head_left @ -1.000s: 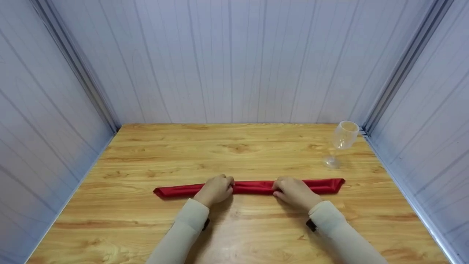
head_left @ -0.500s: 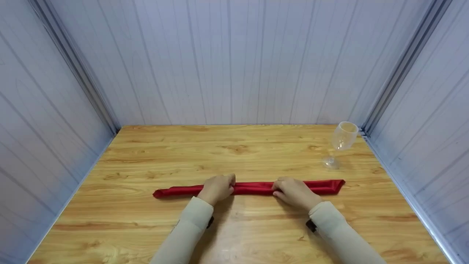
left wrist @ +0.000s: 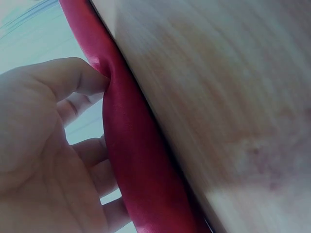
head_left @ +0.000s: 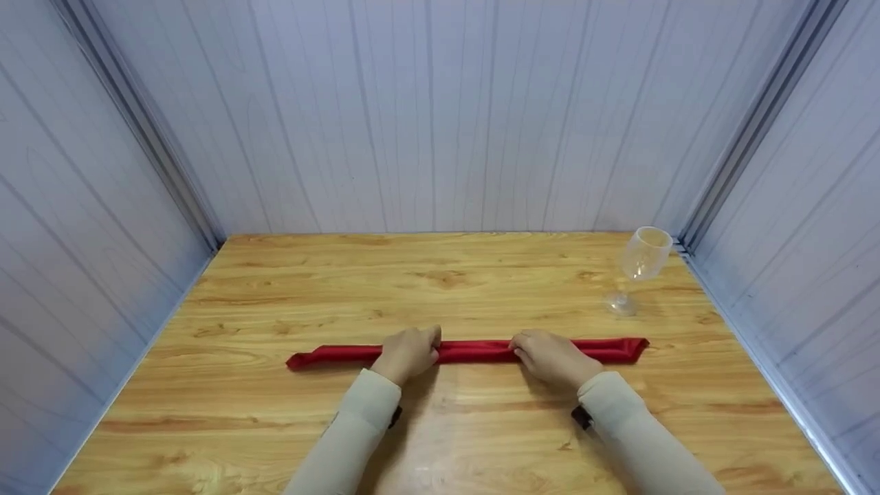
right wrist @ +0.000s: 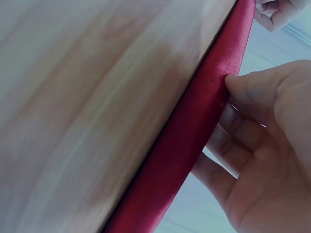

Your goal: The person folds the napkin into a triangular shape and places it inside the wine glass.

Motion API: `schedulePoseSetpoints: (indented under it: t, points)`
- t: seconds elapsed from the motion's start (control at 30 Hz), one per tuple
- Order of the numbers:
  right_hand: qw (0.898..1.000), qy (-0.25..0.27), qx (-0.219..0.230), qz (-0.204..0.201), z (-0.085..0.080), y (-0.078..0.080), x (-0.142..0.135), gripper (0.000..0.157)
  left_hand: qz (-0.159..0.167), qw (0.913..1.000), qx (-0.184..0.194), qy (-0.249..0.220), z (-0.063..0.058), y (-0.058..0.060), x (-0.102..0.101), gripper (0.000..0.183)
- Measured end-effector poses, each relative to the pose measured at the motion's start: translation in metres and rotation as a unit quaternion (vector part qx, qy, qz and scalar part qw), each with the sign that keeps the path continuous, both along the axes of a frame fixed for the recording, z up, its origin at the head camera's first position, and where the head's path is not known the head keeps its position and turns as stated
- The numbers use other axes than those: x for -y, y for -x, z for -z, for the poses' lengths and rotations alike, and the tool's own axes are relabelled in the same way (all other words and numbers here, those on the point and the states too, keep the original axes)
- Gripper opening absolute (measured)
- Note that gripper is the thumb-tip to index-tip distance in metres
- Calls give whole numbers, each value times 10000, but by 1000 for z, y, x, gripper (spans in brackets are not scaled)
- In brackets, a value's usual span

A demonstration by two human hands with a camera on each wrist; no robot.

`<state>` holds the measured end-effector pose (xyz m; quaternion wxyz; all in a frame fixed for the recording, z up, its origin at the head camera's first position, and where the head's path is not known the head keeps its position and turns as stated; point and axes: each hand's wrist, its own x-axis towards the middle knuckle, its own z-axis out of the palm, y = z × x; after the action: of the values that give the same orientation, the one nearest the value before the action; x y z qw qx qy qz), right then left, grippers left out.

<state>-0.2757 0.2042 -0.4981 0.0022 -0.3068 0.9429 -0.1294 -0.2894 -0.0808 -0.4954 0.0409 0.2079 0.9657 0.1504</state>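
Observation:
A shiny red cloth, folded or rolled into a long narrow strip, lies across the wooden table from left to right. My left hand grips it left of its middle. In the left wrist view the thumb presses the near edge while the other fingers reach behind the strip. Further right, my right hand holds the same strip, its thumb against the near side and its fingers curled behind. Both ends of the cloth stick out past the hands, the left end looking thinner and more twisted than the right.
A clear stemmed wine glass stands upright at the back right of the wooden table. White panelled walls enclose the table at the back and both sides. Pale sleeves cover both forearms.
My left hand has shifted slightly right, and the left part of the cloth has become narrower and more rolled. The right hand has hardly moved. The wine glass stays where it was.

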Motion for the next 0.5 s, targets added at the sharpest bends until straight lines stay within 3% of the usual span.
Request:
schedulePoseSetpoints:
  t: [0.2, 0.5]
  points:
    - [9987, 145, 466, 130, -4, 5, 1, 6, -10, 10000, -68, -63, 1, -2, 1, 11]
    - [9967, 298, 739, 163, -4, 9, 1, 6, -83, 9999, 105, -80, 3, 0, 2, 10]
